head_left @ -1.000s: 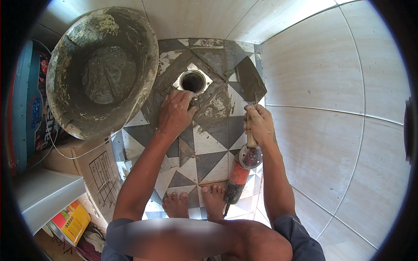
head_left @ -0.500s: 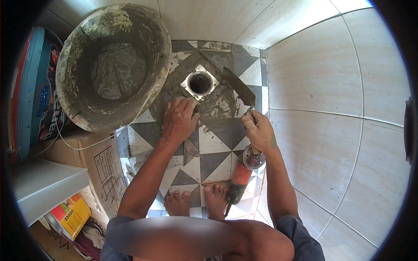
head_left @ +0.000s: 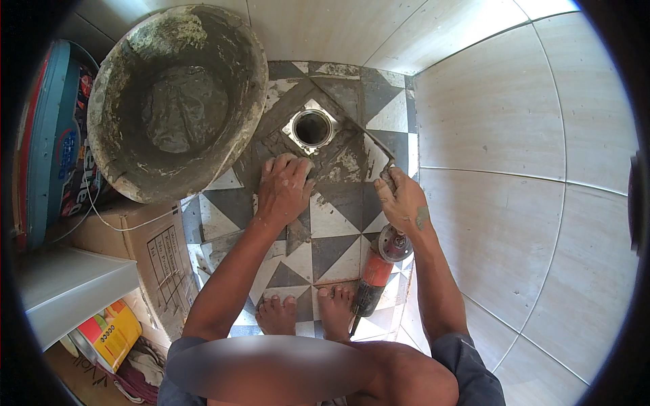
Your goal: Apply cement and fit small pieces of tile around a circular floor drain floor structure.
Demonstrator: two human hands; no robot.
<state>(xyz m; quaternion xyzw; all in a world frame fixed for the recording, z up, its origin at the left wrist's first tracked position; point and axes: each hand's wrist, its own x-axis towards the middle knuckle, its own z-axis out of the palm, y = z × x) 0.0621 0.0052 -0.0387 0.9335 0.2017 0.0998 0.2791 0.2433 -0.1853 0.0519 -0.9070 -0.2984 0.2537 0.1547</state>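
Note:
My right hand (head_left: 404, 203) is closed round the handle of a trowel (head_left: 369, 134). The blade is seen nearly edge-on, a thin dark line slanting up and left toward the drain. My left hand (head_left: 284, 188) lies palm down on the mortar-smeared floor, fingers extended, just in front of the drain; its fingertips are partly hidden in the grime. Between and beyond both hands sits a square metal floor drain (head_left: 296, 140) with a round dark hole. Wet grey mortar (head_left: 342, 162) coats the floor around it.
A tilted, crusted basin (head_left: 101, 145) of wet mortar (head_left: 183, 111) stands at far left. A red-and-black angle grinder (head_left: 376, 274) lies beside my right foot. A cardboard box (head_left: 159, 260) and blue bucket (head_left: 51, 149) stand left. Tiled walls (head_left: 487, 223) rise on the right and back.
The trowel blade has turned from showing its broad face to nearly edge-on. My right hand has tilted with it and moved slightly up; my left hand has shifted slightly right.

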